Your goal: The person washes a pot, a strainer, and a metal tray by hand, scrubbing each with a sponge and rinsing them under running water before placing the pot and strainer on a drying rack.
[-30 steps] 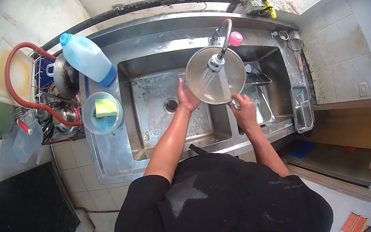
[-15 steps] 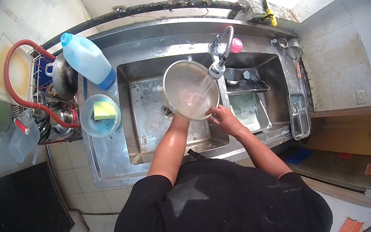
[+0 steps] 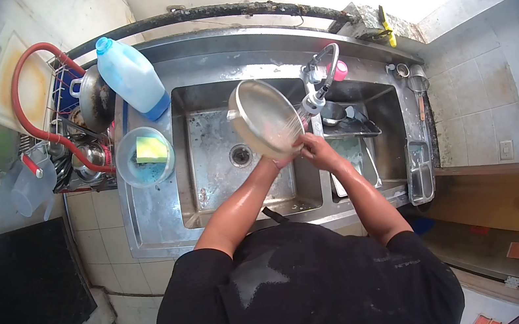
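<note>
A large round strainer (image 3: 261, 114), pale and partly see-through, is held tilted over the left sink basin (image 3: 217, 188). My left hand (image 3: 284, 160) supports it from below at the near side, its fingers mostly hidden behind it. Closed on the near right edge of the strainer is my right hand (image 3: 318, 152). Water sprays from the faucet head (image 3: 312, 103) onto the right part of the strainer.
In the right basin lie a dark pan (image 3: 360, 122) and a pale tray (image 3: 354, 168). A bowl (image 3: 127, 155) with a yellow sponge (image 3: 151, 149) stands left of the sink, beside a blue-white jug (image 3: 131, 77). A red hose (image 3: 17, 106) loops past the dish rack.
The strainer has tipped to a steeper angle, its open face turning toward the faucet. Both hands have shifted slightly right and up with it. The camera view has shifted a little.
</note>
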